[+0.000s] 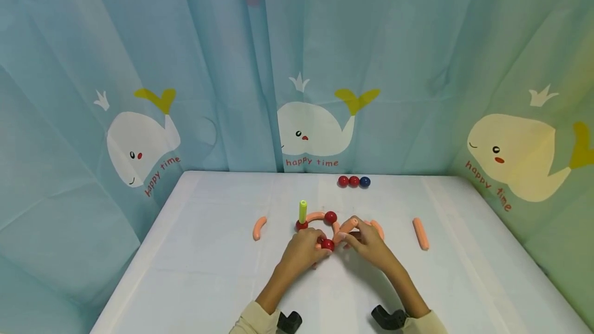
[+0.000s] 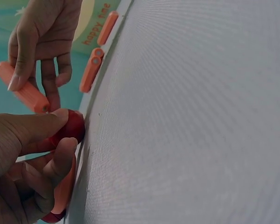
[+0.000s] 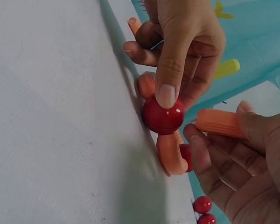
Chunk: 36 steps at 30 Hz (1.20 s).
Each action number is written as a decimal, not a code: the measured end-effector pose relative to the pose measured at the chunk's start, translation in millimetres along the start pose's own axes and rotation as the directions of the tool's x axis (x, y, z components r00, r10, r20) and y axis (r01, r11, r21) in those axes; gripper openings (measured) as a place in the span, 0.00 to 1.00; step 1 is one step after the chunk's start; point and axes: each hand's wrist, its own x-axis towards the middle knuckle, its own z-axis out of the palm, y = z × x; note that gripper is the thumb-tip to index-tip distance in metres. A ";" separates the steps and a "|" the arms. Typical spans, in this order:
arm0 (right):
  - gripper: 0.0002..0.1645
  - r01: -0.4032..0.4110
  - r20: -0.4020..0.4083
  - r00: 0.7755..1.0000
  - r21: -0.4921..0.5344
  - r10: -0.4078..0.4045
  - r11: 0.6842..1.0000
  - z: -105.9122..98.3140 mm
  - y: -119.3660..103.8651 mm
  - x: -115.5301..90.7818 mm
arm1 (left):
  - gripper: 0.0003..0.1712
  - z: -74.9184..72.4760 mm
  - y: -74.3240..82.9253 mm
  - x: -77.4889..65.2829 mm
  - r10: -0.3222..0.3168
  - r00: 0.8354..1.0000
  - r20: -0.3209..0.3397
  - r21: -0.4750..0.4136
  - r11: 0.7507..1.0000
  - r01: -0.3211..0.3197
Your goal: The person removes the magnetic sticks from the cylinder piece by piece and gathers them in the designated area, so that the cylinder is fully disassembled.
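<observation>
My left hand [image 1: 300, 251] pinches a glossy red ball [image 3: 161, 114] between thumb and fingers, low at the white table. The ball is one joint of a ring of curved orange pieces [image 1: 316, 216] and red balls. My right hand [image 1: 373, 246] holds a ridged orange rod [image 3: 218, 122] between thumb and fingers, beside the pinched ball and raised above the table. One end of this rod points toward the ball in the right wrist view. A yellow-green rod [image 1: 303, 211] stands upright on another red ball [image 1: 301, 226] of the ring. My left fingers hide the ring's near side.
Two loose red balls [image 1: 343, 181] and a dark blue ball [image 1: 365, 182] sit in a row at the table's back edge. A curved orange piece [image 1: 259, 228] lies to the left, more orange pieces [image 1: 378, 229] behind my right hand, and a straight orange rod [image 1: 421, 233] farther right.
</observation>
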 end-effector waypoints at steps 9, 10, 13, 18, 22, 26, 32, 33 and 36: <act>0.10 -0.113 -0.079 0.990 0.004 0.113 0.994 -6.9 -6.9 0.5 | 0.19 0.6 2.7 -0.7 -0.029 0.999 0.015 -0.014 0.999 0.029; 0.11 -0.120 -0.084 0.989 -0.004 0.119 0.993 -8.0 -7.2 0.5 | 0.19 0.6 2.6 -0.5 -0.028 1.000 0.015 -0.013 1.000 0.028; 0.12 -0.131 -0.096 0.987 -0.015 0.129 0.991 -11.2 -7.7 0.8 | 0.19 0.8 2.0 0.3 -0.026 1.000 0.015 -0.002 1.000 0.026; 0.09 -0.153 -0.095 0.984 -0.045 0.148 0.987 -19.3 -9.3 0.3 | 0.18 1.3 0.9 0.6 -0.024 1.000 0.010 -0.002 1.000 0.024; 0.12 -0.258 -0.052 0.966 -0.063 0.255 0.964 -33.7 -18.0 -0.2 | 0.19 1.5 0.5 -0.8 -0.032 0.999 0.012 -0.013 0.999 0.032; 0.14 -0.274 -0.064 0.961 -0.130 0.267 0.953 -51.2 -17.2 -0.9 | 0.18 0.9 0.0 -1.3 -0.036 0.999 0.005 -0.026 0.999 0.036; 0.13 -0.289 -0.127 0.954 -0.175 0.270 0.941 -72.3 -12.0 -8.6 | 0.17 2.4 0.1 -2.9 -0.033 0.999 0.001 -0.044 0.998 0.033; 0.14 -0.301 -0.146 0.950 -0.186 0.276 0.935 -75.4 -12.1 -10.2 | 0.17 2.4 0.3 -3.1 -0.032 0.999 0.000 -0.046 0.998 0.032; 0.18 -0.352 -0.232 0.924 -0.204 0.304 0.913 -84.0 -12.1 -14.2 | 0.18 1.9 1.0 -3.3 -0.036 0.999 0.000 -0.043 0.998 0.036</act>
